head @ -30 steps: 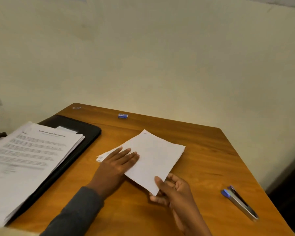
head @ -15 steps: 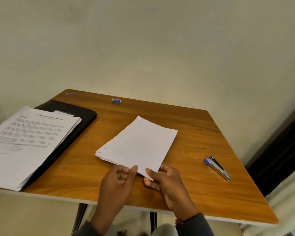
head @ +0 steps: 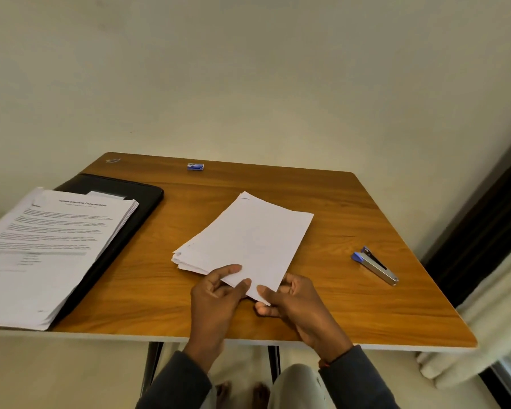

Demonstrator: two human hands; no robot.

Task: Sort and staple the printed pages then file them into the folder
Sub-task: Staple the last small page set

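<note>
Table (head: 366,305): wooden, set against the wall. Large printed stack (head: 50,249) lies face up at the left, on top of the black folder (head: 136,208) — whether the folder holds anything is hidden beneath. Small sheaf (head: 248,240) lies blank side up at centre, long axis running diagonally away to the right. Left hand (head: 216,299) and right hand (head: 295,302) both pinch its near corner. Stapler (head: 375,265) lies well to the right — the right hand is nearer. Small blue box (head: 195,166) sits at the far edge.
</note>
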